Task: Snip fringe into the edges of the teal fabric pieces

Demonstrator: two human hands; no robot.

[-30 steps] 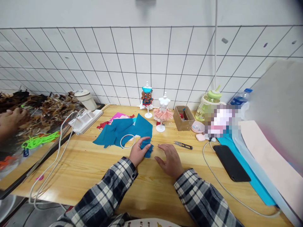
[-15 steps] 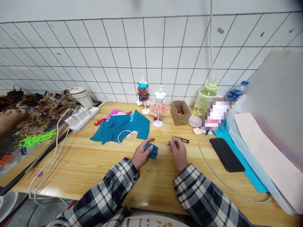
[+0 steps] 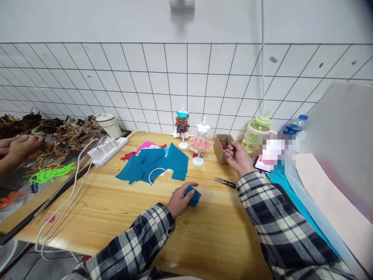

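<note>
My left hand (image 3: 180, 199) is closed on a small gathered piece of blue cloth (image 3: 194, 198), pinned under the thumb just above the table. Its fringed edge points right. My right hand (image 3: 239, 158) is raised at the front right corner of a small cardboard box (image 3: 220, 153), fingers curled together; anything in them is too small to make out. Red bits show inside the box. Below that hand lies a pair of thread snips (image 3: 225, 182). Left of my left hand, a white hoop (image 3: 157, 184) rests on larger blue cloth (image 3: 142, 161).
Two mini dress forms, one in brown and blue (image 3: 182, 126), one in a pink ruffle skirt (image 3: 201, 144), stand behind. A power strip (image 3: 108, 151) sits left, where another person's hands (image 3: 26, 149) are. A green-lidded jug (image 3: 258, 134) and cloth sheets (image 3: 323, 186) lie right.
My right hand has moved from above the table beside the snips, forward and right to the cardboard box. My left hand keeps the blue cloth. The view has tilted up slightly.
</note>
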